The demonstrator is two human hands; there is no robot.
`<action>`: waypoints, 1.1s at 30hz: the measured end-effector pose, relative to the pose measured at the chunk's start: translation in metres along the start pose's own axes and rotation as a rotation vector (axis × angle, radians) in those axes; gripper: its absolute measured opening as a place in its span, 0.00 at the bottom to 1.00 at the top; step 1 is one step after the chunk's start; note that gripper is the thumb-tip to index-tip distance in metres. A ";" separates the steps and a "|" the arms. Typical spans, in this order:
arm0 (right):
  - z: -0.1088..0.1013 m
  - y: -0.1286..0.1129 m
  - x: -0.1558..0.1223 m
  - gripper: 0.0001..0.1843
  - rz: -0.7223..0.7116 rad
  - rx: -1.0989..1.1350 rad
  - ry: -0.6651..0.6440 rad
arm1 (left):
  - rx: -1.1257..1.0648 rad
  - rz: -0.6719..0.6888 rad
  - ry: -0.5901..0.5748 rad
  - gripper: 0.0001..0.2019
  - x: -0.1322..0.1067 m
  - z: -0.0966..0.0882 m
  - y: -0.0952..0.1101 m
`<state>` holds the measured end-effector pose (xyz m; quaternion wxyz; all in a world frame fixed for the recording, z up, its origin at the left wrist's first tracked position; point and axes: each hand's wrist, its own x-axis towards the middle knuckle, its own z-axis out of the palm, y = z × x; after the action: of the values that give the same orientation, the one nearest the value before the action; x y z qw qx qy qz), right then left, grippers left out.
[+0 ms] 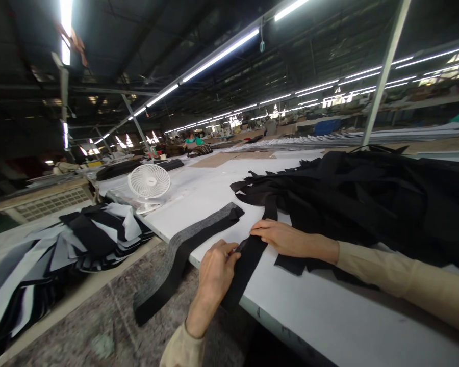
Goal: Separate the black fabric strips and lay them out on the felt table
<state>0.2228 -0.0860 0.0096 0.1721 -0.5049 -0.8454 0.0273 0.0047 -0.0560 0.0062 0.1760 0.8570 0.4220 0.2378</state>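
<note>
A black fabric strip (250,260) lies across the white tabletop's front edge, its near end hanging over. My left hand (216,272) grips the strip's left side, thumb and fingers pinched together. With fingers closed on the upper part of the same strip is my right hand (281,237). To the left, a grey and black fabric strip (193,244) drapes over the edge, its lower end hanging down. A large heap of black fabric pieces (352,204) covers the right of the table, just beyond my right forearm.
A small white fan (149,182) stands at the table's left edge. Black, grey and white fabric pieces (87,239) are stacked on a lower surface at left. A metal post (385,76) rises behind the black heap. Farther back, a person in green (193,141) is at another table.
</note>
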 end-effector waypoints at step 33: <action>-0.007 -0.010 0.004 0.38 -0.115 -0.161 -0.109 | 0.182 0.178 0.102 0.14 -0.016 0.004 -0.016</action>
<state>0.2148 -0.0889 0.0195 0.0862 -0.4655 -0.8805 -0.0233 -0.0116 -0.0598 -0.0086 0.0541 0.8903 0.3725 0.2564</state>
